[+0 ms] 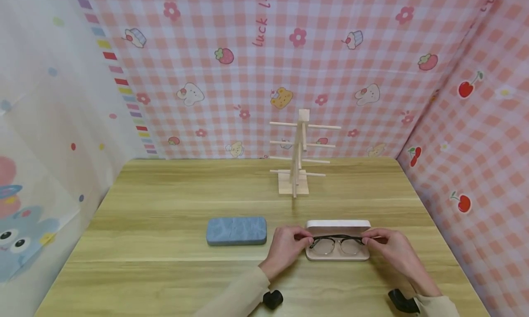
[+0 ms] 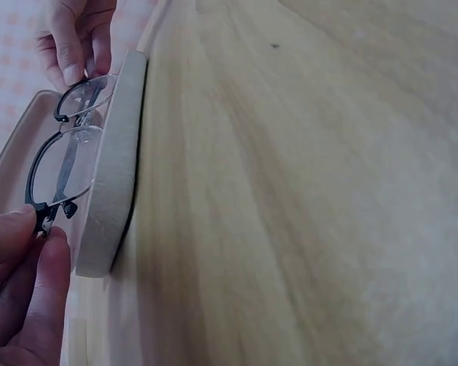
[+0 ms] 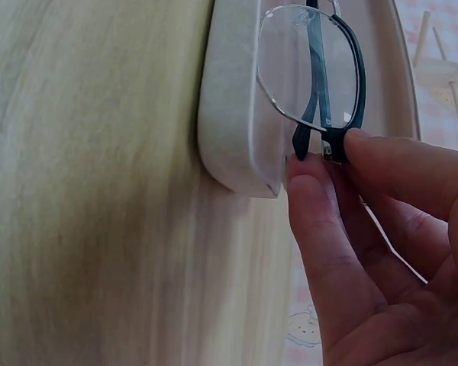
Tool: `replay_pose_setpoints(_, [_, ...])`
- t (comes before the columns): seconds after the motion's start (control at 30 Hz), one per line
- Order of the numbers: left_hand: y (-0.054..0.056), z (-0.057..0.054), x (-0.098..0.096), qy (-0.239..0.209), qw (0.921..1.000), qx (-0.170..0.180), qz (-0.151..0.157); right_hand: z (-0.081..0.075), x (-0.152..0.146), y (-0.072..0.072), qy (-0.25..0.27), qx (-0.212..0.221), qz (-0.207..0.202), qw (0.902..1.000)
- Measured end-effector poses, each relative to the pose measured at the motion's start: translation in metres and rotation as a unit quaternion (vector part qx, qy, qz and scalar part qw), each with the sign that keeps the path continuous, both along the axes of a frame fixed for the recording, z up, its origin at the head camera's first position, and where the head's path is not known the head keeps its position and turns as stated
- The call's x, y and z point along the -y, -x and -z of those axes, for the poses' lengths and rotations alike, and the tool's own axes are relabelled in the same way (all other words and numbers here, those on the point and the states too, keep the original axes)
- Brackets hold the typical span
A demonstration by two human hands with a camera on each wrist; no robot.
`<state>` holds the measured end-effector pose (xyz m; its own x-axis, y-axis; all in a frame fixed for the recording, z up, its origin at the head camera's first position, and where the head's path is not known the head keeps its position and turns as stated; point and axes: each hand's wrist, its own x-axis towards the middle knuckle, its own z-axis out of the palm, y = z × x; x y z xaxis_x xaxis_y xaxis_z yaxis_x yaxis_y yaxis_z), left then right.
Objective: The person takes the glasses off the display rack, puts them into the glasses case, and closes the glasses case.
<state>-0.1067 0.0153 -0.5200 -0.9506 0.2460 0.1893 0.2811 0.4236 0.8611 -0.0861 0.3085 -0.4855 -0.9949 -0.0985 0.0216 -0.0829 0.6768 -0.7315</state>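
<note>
A pair of eyeglasses (image 1: 338,244) with dark upper rims and clear lenses is held between both hands, over an open whitish glasses case (image 1: 338,257). My left hand (image 1: 286,246) pinches the left end of the frame between thumb and fingers. At the other end, the right hand (image 1: 390,246) pinches the hinge corner. The temples (image 3: 320,69) are folded behind the lenses in the right wrist view. Seen from the left wrist, the lenses overlap the pale case wall (image 2: 116,171), and the case lid stands raised at the back.
Left of the hands lies a closed blue glasses case (image 1: 236,231). Behind, a wooden rack (image 1: 299,151) with several horizontal pegs stands near the back of the wooden table (image 1: 165,280). Checked cloth (image 1: 248,78) hangs behind the table and along its right side.
</note>
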Motion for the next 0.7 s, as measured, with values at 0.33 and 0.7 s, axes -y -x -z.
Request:
replay_pose_setpoints(0.33, [0.0035, 0.0052, -0.0008, 0.029, 0.9995, -0.011, -0.001, 0.0065, -0.0001, 0.0025, -0.019, 0.006, -0.002, 0.9998])
replay_pose_setpoints(0.7, [0.0023, 0.0043, 0.0005, 0.043, 0.999, -0.006, -0.005, 0.008, 0.0006, 0.0058, -0.057, -0.003, -0.002, 0.9984])
